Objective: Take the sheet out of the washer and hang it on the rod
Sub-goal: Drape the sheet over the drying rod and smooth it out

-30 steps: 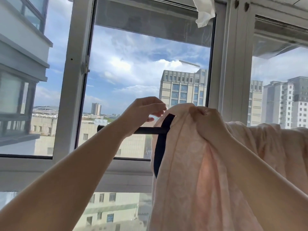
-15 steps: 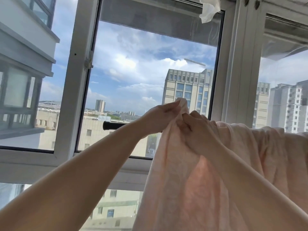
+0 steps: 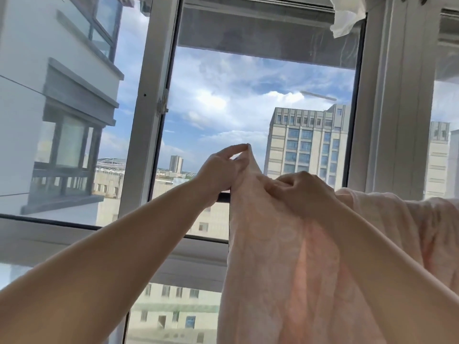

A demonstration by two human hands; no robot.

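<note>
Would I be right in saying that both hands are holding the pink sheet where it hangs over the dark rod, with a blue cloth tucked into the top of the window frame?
Not quite: the head view shows that cloth is white, not blue. The left hand and right hand do hold the pink sheet over the dark rod.

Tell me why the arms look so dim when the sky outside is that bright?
Head view: the camera faces the daylight, so the left hand and right hand are backlit and shaded; light glows through the pink sheet; the wide lens bows the window frame; the glass shows faint smears.
</note>
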